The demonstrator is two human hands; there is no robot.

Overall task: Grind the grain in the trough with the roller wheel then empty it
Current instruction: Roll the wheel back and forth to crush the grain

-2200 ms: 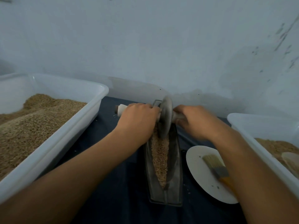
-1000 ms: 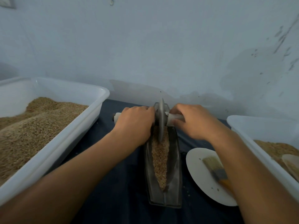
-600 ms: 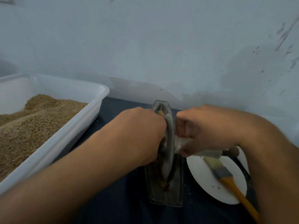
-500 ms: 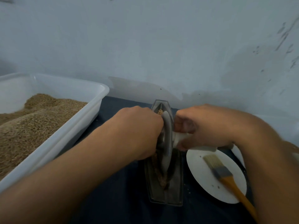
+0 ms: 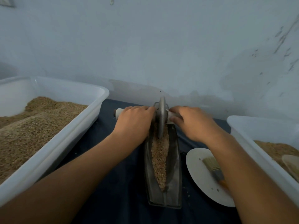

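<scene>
A narrow grey metal trough (image 5: 175, 160) lies lengthwise on the dark cloth, with a strip of brown grain (image 5: 160, 156) along its groove. The grey roller wheel (image 5: 161, 118) stands upright in the trough's far end, its lower edge in the grain. My left hand (image 5: 134, 122) grips the white handle left of the wheel; the handle's tip sticks out beyond my knuckles. My right hand (image 5: 192, 122) grips the handle on the wheel's right side.
A large white tub (image 5: 68, 139) heaped with grain fills the left. Another white tub (image 5: 252, 135) with grain and a scoop stands at the right. A white plate (image 5: 199, 180) holding a brush (image 5: 213, 169) lies right of the trough. A pale wall rises close behind.
Half a second ago the wheel was near the middle of the trough, close to me. Both hands have pushed it back to the far end, uncovering the grain.
</scene>
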